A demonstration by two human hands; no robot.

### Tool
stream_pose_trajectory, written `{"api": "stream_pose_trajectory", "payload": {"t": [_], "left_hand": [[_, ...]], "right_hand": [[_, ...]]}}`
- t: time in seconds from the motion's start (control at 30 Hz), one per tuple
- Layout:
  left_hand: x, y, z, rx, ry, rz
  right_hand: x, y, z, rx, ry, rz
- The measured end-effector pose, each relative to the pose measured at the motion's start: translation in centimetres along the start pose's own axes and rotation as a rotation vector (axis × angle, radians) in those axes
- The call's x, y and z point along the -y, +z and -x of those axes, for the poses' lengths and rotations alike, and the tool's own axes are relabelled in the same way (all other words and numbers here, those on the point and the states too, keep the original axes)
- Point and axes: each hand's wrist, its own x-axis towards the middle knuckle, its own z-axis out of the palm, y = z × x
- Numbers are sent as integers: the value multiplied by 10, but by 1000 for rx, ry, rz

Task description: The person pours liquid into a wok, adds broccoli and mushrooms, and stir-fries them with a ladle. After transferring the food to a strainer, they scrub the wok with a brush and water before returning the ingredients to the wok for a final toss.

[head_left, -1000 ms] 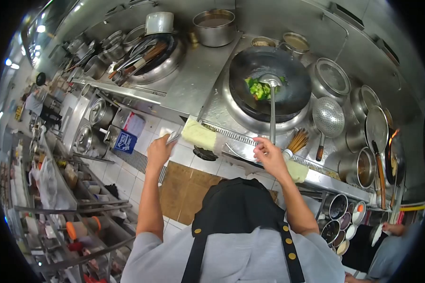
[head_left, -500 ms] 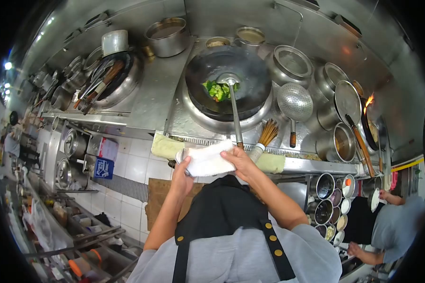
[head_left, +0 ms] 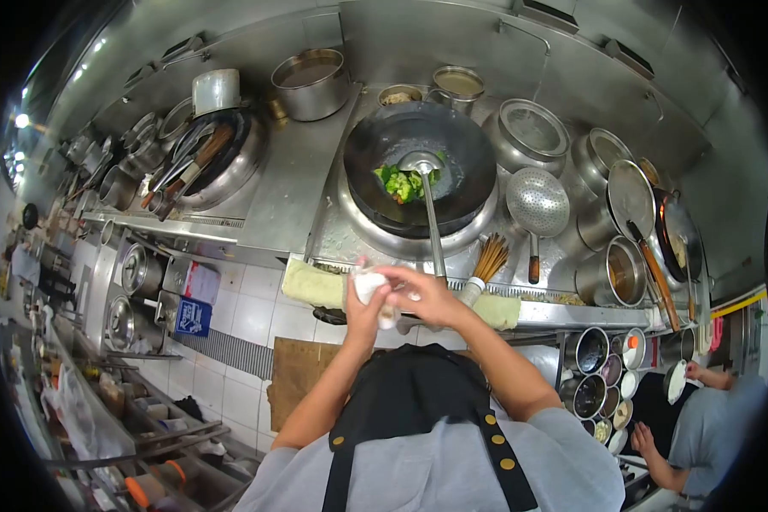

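On the far left, long-handled utensils rest in a dark wok, their handles fanned over its near rim, presumably so each can be picked out. Beyond the bare stretch of steel tabletop stands a stockpot, pushed back near the wall, likely out of the working space. A yellow-green folded cloth lies along the front edge, probably as padding. Just right of it, in front of the stove edge, the left hand closes around a bunched white cloth, while the curled fingers of the right hand pinch it from the other side; the bunching seems to keep it compact between them. Behind, broccoli sits in the large wok under the ladle, whose shaft leans over the near rim, within easy reach. Beside it, the bamboo brush stands bristles up, seemingly to keep them off the wet surface. Farther right, the perforated strainer points its wooden handle towards the person, ready for grasping.
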Motion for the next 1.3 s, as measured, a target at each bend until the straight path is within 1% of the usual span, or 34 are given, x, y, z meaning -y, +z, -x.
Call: {"api": "stream_pose_trajectory", "payload": {"t": [0.03, 0.07, 0.1, 0.13, 0.17, 0.2, 0.27, 0.3, 0.33, 0.4, 0.43, 0.47, 0.5, 0.53, 0.6, 0.63, 0.67, 0.7, 0.73, 0.8, 0.83, 0.87, 0.9, 0.93, 0.97, 1.0, 1.03, 1.07, 1.1, 1.13, 1.17, 1.2, 1.27, 1.3], "left_hand": [[4, 0, -6, 4, -2, 2], [8, 1, -16, -35, -179, 203], [13, 3, -30, -72, -351, 407], [28, -4, -49, -75, -460, 495], [44, -11, -68, -78, -495, 551], [58, -16, -88, -76, -532, 601], [80, -22, -127, -156, -642, 581], [88, -21, -146, -184, -655, 612], [92, -19, -162, -122, -667, 574], [103, -8, -187, -193, -760, 485], [109, -3, -195, -188, -773, 480], [116, -1, -198, -185, -789, 478], [115, -1, -197, -179, -833, 398], [97, 4, -189, -146, -859, 425], [87, 10, -194, -164, -914, 481], [108, 4, -206, -154, -925, 485], [145, -5, -224, -92, -895, 537], [150, -7, -229, -37, -865, 591], [156, -13, -227, 71, -838, 726], [162, -6, -223, -28, -792, 558], [147, 5, -213, -22, -795, 557], [117, 20, -196, -123, -803, 536], [101, 27, -186, -224, -809, 511], [111, 25, -187, -224, -813, 504], [131, 20, -193, -162, -791, 495], [143, 17, -196, -98, -764, 489], [136, 18, -196, -87, -750, 485], [128, 16, -187, 1, -752, 569], [94, 29, -178, -76, -784, 554], [69, 39, -168, -166, -820, 534], [74, 34, -166, -129, -780, 557], [81, 29, -165, -93, -735, 560], [93, 21, -146, -123, -690, 532], [105, 12, -129, -46, -648, 532]], "right_hand": [[-5, -13, 5, -330, -120, 447], [-13, -29, 11, -657, -238, 899], [-48, -57, 19, -808, -157, 888], [-78, -79, 25, -957, -77, 872], [-74, -79, 24, -907, 267, 119], [-70, -81, 24, -914, 261, 119], [-58, -85, 21, -659, 383, -203], [-35, -73, 16, -743, 437, 1], [-33, -73, 13, -755, 425, 0], [-28, -72, 10, -783, 209, -204], [-23, -69, 17, -758, 171, -331], [-17, -67, 21, -775, 159, -324], [-12, -65, 23, -817, 178, -323], [-10, -64, 24, -861, 196, -327], [-11, -64, 26, -889, 195, -257], [-10, -64, 29, -814, 215, -247], [-10, -63, 32, -737, 242, -236], [-9, -59, 36, -685, 224, -202], [-12, -50, 41, -690, 241, -199], [-20, -30, 47, -699, 198, -77], [-22, -29, 52, -705, 230, -90], [-18, -40, 61, -712, 228, -90], [-13, -57, 71, -723, 380, 300], [-8, -68, 76, -711, 528, 687], [18, -62, 76, -750, 544, 714], [34, -62, 77, -709, 534, 775], [49, -57, 81, -667, 549, 825], [63, -57, 82, -630, 556, 877], [73, -65, 86, -636, 539, 878], [78, -75, 94, -592, 566, 897], [80, -81, 99, -539, 600, 909], [91, -81, 97, -532, 683, 925], [83, -100, 96, -593, 695, 782], [69, -109, 95, -583, 686, 784]]}}
